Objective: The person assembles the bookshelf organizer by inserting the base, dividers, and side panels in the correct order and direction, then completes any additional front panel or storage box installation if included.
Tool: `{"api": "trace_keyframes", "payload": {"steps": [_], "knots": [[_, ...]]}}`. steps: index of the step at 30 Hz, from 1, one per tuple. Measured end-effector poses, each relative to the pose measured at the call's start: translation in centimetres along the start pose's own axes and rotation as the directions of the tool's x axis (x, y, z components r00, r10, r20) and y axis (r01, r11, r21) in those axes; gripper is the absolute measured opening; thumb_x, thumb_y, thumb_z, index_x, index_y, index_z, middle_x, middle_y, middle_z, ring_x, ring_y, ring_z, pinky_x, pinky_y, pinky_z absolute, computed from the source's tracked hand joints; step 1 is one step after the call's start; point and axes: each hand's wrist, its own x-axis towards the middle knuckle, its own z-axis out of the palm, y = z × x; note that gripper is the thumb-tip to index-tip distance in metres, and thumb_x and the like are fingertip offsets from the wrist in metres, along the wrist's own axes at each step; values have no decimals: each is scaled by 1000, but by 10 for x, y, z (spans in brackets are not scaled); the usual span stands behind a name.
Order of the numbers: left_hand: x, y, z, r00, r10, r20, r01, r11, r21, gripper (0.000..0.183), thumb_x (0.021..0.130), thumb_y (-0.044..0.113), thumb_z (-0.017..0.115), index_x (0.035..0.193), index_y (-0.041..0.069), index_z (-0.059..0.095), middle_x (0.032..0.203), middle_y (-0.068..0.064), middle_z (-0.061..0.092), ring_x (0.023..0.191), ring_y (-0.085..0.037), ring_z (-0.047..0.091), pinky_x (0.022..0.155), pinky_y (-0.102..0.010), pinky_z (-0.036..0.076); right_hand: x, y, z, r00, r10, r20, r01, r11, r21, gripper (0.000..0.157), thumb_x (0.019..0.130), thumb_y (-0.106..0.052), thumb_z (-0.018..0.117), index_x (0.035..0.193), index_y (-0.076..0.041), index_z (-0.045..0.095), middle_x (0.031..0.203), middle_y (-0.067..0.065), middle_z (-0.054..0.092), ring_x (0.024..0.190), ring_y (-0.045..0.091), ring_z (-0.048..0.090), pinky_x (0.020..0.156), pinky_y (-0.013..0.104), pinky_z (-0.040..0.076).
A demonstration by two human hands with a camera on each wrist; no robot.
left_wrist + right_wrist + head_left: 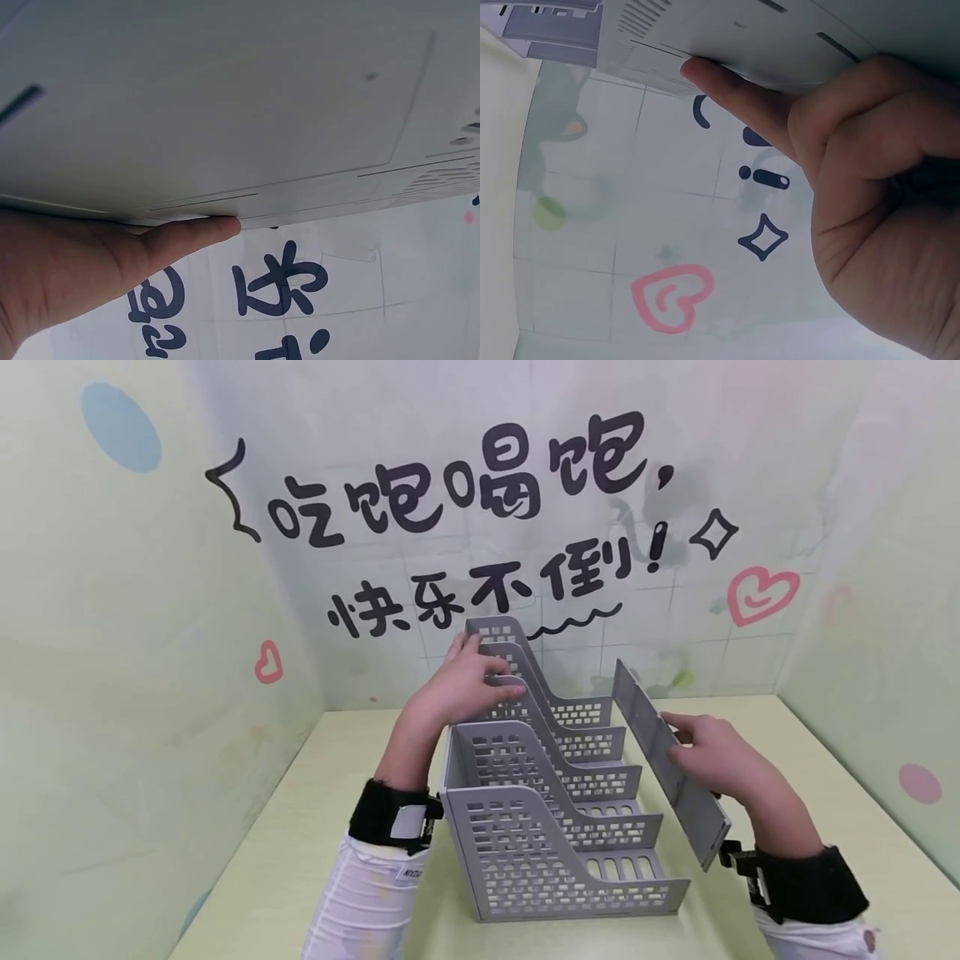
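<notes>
A grey plastic file organizer (577, 893) with perforated, sloping dividers stands on the table. My left hand (472, 681) grips its tall side from above, among the divider tops; some of its fingers are hidden. In the left wrist view, one digit of that hand (150, 251) lies along the edge of a smooth grey surface. With my right hand (720, 756) I hold a long, flat grey panel (652, 735) at its outer side. This panel is tilted and stands apart from the organizer's low ends. In the right wrist view, one finger (735, 97) extends along a slotted grey surface.
Beneath everything is a pale yellow table (300, 860). Light walls enclose it at the back and both sides; the back wall (420, 410) carries large black lettering and a pink heart (761, 596). Black straps (810, 887) sit around both wrists.
</notes>
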Motion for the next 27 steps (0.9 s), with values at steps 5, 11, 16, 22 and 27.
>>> {"api": "trace_keyframes", "payload": {"steps": [5,11,16,22,27], "knots": [[-1,0,0,1000,2,-1,-2,1000,2,41,101,47,70,130,18,75,178,-27,10,167,-43,-12,134,-67,7,1,1,1,1000,12,12,-12,1000,2,67,95,-6,49,159,12,37,135,40,64,68,19,69,46,38,47],[-2,1,0,1000,2,-3,-2,1000,4,41,101,46,70,130,18,75,178,-27,9,167,-43,-12,133,-68,8,3,1,4,1000,19,21,-19,1000,12,67,95,-7,49,159,11,38,133,38,67,64,18,69,45,37,47],[-2,1,0,1000,1,0,-2,1000,-3,40,101,45,70,130,18,75,178,-27,10,167,-42,-13,133,-68,7,3,0,5,1000,15,21,-15,1000,16,68,94,-6,48,159,10,38,131,37,68,60,18,67,44,37,46],[-1,1,0,1000,0,-1,0,1000,-13,41,102,46,70,131,17,75,178,-26,8,167,-41,-14,133,-68,7,3,-3,8,1000,9,18,-9,1000,20,67,94,-7,48,158,10,39,131,37,68,60,18,67,44,37,46],[-1,1,0,1000,-3,-3,3,1000,-11,42,101,46,70,132,17,75,178,-26,7,167,-42,-13,133,-68,8,3,-5,11,1000,7,24,-8,999,32,67,94,-6,47,159,10,39,127,35,71,50,18,60,42,37,46]]}}
